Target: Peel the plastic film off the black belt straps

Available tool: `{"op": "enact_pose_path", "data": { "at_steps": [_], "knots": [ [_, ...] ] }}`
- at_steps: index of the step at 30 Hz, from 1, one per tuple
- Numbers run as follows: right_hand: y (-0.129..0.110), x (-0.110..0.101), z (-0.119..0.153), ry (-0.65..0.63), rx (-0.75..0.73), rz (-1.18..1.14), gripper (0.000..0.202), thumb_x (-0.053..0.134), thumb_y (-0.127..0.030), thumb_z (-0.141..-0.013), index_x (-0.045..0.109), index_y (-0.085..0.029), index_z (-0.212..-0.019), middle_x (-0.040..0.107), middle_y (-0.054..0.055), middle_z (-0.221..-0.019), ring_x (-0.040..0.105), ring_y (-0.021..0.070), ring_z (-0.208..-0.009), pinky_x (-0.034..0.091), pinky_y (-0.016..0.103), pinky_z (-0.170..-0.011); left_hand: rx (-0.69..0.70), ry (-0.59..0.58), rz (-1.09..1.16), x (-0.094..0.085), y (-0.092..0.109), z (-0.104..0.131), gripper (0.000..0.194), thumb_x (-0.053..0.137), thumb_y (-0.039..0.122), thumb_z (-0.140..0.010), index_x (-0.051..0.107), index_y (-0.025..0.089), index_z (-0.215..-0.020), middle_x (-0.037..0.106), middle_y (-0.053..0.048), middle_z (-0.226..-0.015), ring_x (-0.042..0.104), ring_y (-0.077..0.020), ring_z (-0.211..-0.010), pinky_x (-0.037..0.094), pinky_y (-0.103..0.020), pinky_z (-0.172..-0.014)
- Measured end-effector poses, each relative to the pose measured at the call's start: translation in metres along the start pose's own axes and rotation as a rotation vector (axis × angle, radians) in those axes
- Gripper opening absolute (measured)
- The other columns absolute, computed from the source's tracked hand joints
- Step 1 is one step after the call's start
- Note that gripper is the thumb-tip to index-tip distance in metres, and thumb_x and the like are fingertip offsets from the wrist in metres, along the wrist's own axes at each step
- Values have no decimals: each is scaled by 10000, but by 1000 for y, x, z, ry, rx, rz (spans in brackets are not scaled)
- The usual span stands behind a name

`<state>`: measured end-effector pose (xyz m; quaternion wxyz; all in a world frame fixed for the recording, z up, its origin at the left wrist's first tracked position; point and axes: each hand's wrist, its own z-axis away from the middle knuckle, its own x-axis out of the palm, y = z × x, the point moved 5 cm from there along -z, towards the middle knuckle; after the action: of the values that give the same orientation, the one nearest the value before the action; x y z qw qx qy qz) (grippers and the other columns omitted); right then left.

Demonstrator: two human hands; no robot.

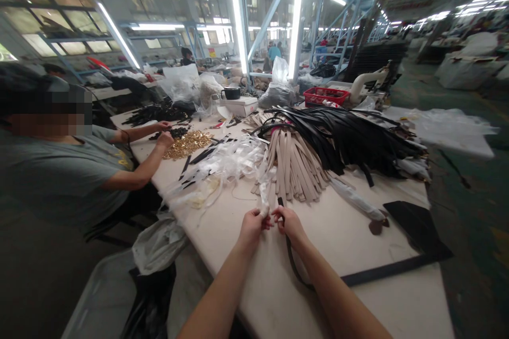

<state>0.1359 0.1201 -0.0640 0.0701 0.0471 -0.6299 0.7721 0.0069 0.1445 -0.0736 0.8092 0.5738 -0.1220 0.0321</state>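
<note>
While right fingers [281,212] pinch a black strap [291,262], left fingers [255,215] pinching a white strip [264,193], cream bench [353,233] bearing beige straps [296,164], tube lights [237,16] lit, green floor [475,175] alongside.

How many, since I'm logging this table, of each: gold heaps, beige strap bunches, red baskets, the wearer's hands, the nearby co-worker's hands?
Gold heap: 1
Beige strap bunch: 1
Red basket: 1
Wearer's left hand and right hand: 2
Co-worker's hands: 2
Total: 7

White tubes [297,16] glare beyond the softly lit surface [345,228]; the floor [477,206] is dim, frame edges stretched and blurred.
</note>
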Motion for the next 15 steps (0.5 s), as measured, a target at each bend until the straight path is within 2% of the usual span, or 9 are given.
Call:
{"op": "enact_pose_path", "data": {
  "at_steps": [3, 6, 8, 15],
  "knots": [
    [7, 10, 23, -78, 45, -36, 524, 433, -651, -882, 628, -166, -841, 589, -19, -527, 409, 81, -307, 260, 213, -346, -11, 75, 80, 2, 0, -9, 497, 807, 579, -643, 658, 118, -756, 656, -43, -654, 547, -91, -471, 401, -198, -438],
    [12, 18, 33, -149, 77, -46, 555, 448, -668, -878, 637, -147, -855, 614, -6, -506, 461, 98, -301, 283, 210, -344, -35, 95, 118, 9, -2, -13, 513, 811, 595, -631, 652, 118, -734, 605, -8, -569, 429, -57, -363, 284, -191, -353],
    [13, 20, 31, -151, 75, -52, 562, 448, -673, -877, 638, -145, -865, 614, -12, -493, 455, 95, -291, 273, 205, -340, -48, 97, 134, 13, -1, -13, 518, 811, 609, -620, 630, 130, -693, 565, 16, -515, 359, -43, -319, 227, -196, -329],
    [15, 24, 24, -126, 75, -49, 548, 434, -652, -886, 630, -142, -836, 594, -21, -445, 431, 94, -277, 247, 205, -335, -91, 97, 164, 12, 3, -11, 540, 800, 636, -605, 618, 133, -677, 563, 6, -511, 431, -73, -355, 270, -201, -342]
  ]
}}
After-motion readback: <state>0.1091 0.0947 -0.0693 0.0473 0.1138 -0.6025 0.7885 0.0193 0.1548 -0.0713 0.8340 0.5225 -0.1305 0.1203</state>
